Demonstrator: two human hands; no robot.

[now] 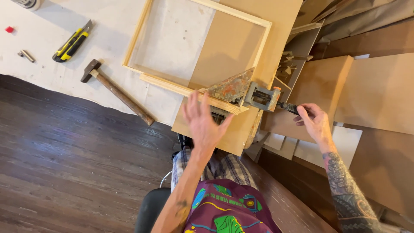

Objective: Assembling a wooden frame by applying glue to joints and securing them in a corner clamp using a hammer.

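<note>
Head view: right hand (314, 119) pinches the clamp handle (290, 107), whose long axis runs leftward into the corner clamp (241, 91) on the wooden frame (172, 84). Left hand (202, 122), fingers spread, hovers just beside that corner.

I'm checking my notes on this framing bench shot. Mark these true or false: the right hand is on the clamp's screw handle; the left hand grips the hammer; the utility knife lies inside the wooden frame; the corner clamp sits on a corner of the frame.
1. The right hand is on the screw handle: true.
2. The left hand grips the hammer: false; it is spread open near the corner clamp, and the hammer lies untouched.
3. The utility knife lies inside the wooden frame: false; it lies outside, beyond the hammer.
4. The corner clamp sits on a frame corner: true.
</note>
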